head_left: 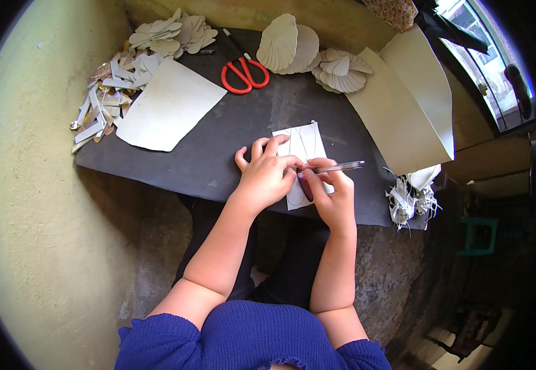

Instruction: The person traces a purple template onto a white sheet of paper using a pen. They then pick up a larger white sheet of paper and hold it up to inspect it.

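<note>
A small white card (297, 140) with curved outlines drawn on it lies near the table's front edge. My left hand (265, 174) rests over its left side, fingers spread, with the index finger bent toward the card's middle. In my right hand (334, 197) is a clear pen (348, 166), held between thumb and fingers with its tip end over the card. A dark red, rounded flat piece (305, 187) lies on the card between my hands, partly covered by them. My fingers hide part of the outlines and the pen's tip.
Red-handled scissors (245, 77) lie at the back of the dark table (231, 129). Stacks of oval cut pieces (278, 44) stand along the far edge. A large white sheet (169, 105) and a scrap pile (104, 98) are left; a folded sheet (404, 105) and thin trimmings (407, 200), right.
</note>
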Demonstrator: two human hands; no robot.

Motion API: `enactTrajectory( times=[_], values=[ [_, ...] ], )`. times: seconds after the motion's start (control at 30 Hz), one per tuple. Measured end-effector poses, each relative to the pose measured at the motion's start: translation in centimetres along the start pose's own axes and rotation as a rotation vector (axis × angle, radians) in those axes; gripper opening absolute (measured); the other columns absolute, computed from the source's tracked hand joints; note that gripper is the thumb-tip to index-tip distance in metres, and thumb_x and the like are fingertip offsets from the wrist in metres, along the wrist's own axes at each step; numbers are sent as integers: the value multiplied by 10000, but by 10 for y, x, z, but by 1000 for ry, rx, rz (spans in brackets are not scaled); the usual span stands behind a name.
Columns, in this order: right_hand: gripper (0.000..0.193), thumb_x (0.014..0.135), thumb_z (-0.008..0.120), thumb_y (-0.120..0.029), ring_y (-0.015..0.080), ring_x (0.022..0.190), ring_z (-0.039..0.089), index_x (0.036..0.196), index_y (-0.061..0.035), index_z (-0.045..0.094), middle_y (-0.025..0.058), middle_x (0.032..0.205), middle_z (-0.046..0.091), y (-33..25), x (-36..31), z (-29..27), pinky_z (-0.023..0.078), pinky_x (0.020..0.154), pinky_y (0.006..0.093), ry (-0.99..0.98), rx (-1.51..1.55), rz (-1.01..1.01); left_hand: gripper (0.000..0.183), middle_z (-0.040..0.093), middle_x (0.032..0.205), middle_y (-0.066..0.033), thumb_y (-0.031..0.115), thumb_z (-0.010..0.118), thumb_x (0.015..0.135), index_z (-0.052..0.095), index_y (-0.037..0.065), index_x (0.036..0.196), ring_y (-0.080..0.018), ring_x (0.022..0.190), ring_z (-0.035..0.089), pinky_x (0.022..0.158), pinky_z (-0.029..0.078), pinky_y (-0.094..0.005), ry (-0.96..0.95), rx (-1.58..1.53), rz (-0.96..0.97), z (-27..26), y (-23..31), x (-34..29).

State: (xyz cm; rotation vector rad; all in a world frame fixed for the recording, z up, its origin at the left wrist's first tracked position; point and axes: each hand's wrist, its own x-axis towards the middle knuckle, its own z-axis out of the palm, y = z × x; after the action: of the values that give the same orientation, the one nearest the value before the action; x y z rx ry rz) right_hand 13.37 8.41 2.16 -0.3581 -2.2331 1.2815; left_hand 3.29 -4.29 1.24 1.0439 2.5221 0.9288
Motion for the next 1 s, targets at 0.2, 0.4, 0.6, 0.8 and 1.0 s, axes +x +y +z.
enactTrajectory(
  times=[0.2,0.4,0.6,0.8,1.0],
  values=[
    [186,877,670,7,172,829,690,1056,33,631,108,915,698,7,2,-8,544,753,289,96,67,27,246,435,1461,-45,372,783,736,739,255,948,-287,1396,290,1089,85,-654,4,-14,-26,-3,11,-4],
    [181,866,686,-25,170,757,675,1041,5,649,94,851,692,5,12,-8,535,719,292,-45,34,3,379,412,1481,-51,360,786,731,677,246,1075,-292,1404,290,1069,109,-692,1,49,-29,4,13,-4],
    [209,846,708,-58,182,724,682,1049,-33,671,108,832,693,1,15,-6,523,682,300,-171,-38,47,599,404,1489,-51,332,770,738,537,167,1265,-288,1409,291,1068,110,-697,10,36,-30,8,9,-4],
    [203,839,716,-75,215,747,700,1034,-32,680,124,852,704,-3,15,-7,525,690,311,-199,-74,85,622,408,1460,-41,324,763,733,540,128,1280,-256,1390,297,1043,146,-727,54,59,-1,14,5,-4],
    [183,826,721,-74,236,743,698,1004,-44,685,125,854,702,-2,15,-3,528,691,319,-167,-110,65,624,402,1471,-34,330,760,736,553,126,1289,-255,1394,292,1050,140,-721,22,50,-25,11,6,-4]
  ],
)
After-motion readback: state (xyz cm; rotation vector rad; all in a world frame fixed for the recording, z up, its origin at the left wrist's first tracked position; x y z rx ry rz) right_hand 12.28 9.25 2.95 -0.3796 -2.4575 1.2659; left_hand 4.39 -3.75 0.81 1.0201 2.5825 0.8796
